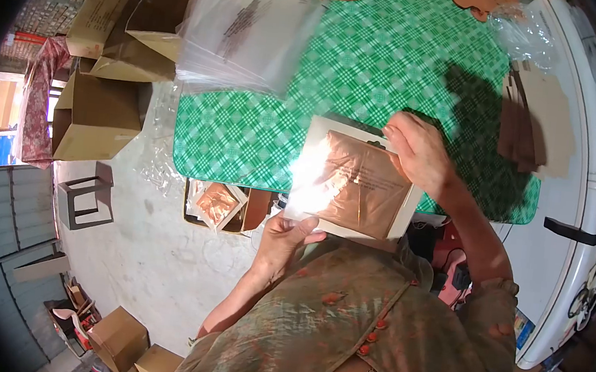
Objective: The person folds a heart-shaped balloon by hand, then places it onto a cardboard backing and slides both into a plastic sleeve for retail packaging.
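A flat package [359,185] in clear plastic, with an orange-brown item inside a pale card border, is tilted at the front edge of the green checked table [381,65]. My left hand [285,241] grips its lower left corner, thumb on top. At its upper right edge is my right hand [420,151], fingers bent and pressed together on the border. Glare hides part of the package's left side. Printed dark text shows on the plastic.
Clear plastic bags [248,34] are stacked at the table's back left. Brown and beige sheets [534,123] lie at the right. Open cardboard boxes [104,113] stand left of the table. Below its front edge, a box [256,207] holds a similar package [217,205].
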A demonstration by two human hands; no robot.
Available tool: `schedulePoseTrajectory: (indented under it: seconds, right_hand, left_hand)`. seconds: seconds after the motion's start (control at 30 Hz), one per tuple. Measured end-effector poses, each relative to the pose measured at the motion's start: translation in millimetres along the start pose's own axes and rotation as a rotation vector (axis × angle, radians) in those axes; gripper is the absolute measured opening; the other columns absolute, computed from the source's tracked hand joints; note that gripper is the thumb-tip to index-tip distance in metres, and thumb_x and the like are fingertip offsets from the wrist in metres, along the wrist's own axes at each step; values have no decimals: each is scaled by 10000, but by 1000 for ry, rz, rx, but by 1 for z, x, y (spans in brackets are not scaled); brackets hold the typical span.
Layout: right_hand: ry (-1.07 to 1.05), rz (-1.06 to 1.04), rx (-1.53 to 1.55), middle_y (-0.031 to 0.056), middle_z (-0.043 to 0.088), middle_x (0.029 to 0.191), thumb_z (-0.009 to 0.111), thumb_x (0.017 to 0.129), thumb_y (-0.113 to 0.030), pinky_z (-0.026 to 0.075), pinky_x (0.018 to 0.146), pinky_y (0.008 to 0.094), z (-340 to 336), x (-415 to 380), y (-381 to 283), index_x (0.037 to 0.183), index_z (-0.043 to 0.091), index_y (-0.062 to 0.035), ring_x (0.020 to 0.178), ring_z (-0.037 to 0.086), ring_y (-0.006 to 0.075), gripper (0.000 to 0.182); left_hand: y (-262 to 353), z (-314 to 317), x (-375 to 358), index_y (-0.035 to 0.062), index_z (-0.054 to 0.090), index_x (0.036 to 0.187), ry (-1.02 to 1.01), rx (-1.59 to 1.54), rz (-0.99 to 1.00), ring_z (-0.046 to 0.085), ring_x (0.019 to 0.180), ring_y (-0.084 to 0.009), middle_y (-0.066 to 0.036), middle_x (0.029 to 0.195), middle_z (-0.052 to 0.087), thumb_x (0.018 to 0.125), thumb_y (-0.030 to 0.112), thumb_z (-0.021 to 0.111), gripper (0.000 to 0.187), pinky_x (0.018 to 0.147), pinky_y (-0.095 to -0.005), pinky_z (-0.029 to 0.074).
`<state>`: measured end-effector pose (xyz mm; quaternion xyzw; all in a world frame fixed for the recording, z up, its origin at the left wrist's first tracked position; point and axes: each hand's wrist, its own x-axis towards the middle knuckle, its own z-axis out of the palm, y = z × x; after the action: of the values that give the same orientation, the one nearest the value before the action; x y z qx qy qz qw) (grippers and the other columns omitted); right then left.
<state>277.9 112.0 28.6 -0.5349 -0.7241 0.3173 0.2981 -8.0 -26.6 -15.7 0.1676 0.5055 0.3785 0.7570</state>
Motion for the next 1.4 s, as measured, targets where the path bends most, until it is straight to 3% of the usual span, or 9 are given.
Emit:
schedulePoseTrajectory:
  seconds: [0.13, 0.33, 0.43, 0.73, 0.93, 1.03, 1.2, 1.3, 1.4]
  right_hand:
    - [-104, 73, 43, 171, 667, 921, 681, 984, -154, 520, 740, 419, -9, 5, -9, 970, 624, -1, 842, 676, 346, 164]
    - [-146, -27, 217, 71, 660, 845, 723, 941, -79, 517, 700, 326, -6, 5, 5, 972, 652, 4, 726, 637, 208, 114]
    - [-85, -53, 152, 87, 637, 782, 742, 939, -92, 500, 641, 348, -8, 6, 1, 901, 628, 15, 663, 597, 208, 161]
    - [-127, -26, -96, 158, 610, 738, 737, 968, -175, 484, 611, 432, -5, 10, 4, 856, 624, -12, 669, 599, 367, 227]
    - [-82, -199, 141, 134, 661, 866, 710, 950, -118, 519, 703, 425, 8, 27, 0, 981, 678, -23, 785, 655, 322, 105]
    - [-179, -132, 165, 126, 660, 896, 695, 941, -89, 525, 709, 427, 6, 30, -7, 969, 653, -23, 818, 668, 309, 83]
    - [-114, -235, -35, 132, 617, 876, 687, 944, -86, 532, 709, 444, 13, 28, -10, 946, 586, -29, 803, 662, 340, 116]
    - [-72, -291, -211, 134, 610, 887, 694, 942, -105, 544, 713, 454, 19, 26, -6, 940, 571, -33, 828, 665, 347, 143]
    - [-27, -350, -353, 124, 629, 938, 723, 924, -119, 544, 717, 449, 18, 26, -5, 948, 605, -40, 858, 661, 340, 145]
  left_hand:
    - [8, 7, -3, 56, 692, 1234, 30, 6, -11, 697, 928, -120, -12, 1055, 720, 990, 81, 749, 252, 868, -370, 667]
    - [6, 2, -6, 50, 685, 1243, 28, 32, -9, 704, 917, -119, -15, 1055, 722, 1002, 84, 734, 248, 855, -365, 670]
    - [10, 7, -7, 50, 683, 1244, 8, 40, -6, 709, 928, -122, -17, 1057, 723, 1005, 85, 731, 246, 857, -363, 671]
    - [9, 2, -5, 48, 682, 1247, -32, 44, 5, 715, 934, -127, -21, 1058, 728, 1002, 95, 737, 256, 855, -364, 671]
    - [11, 9, -5, 51, 682, 1259, -23, 78, -3, 702, 906, -110, -12, 1032, 725, 998, 101, 744, 273, 855, -366, 672]
    - [10, 8, -5, 30, 667, 1279, -28, 79, -14, 707, 923, -117, -19, 1050, 726, 999, 103, 744, 300, 872, -370, 667]
    - [10, 2, -5, -14, 628, 1338, -19, 96, -69, 724, 963, -141, -44, 1096, 729, 1005, 98, 736, 367, 910, -368, 656]
    - [17, 14, -8, -8, 618, 1355, -54, 56, 16, 724, 955, -143, -47, 1107, 730, 1013, 104, 727, 376, 905, -358, 656]
    - [15, 14, -7, 71, 646, 1334, -46, 46, 6, 702, 957, -112, -15, 1114, 721, 1006, 85, 729, 338, 861, -358, 664]
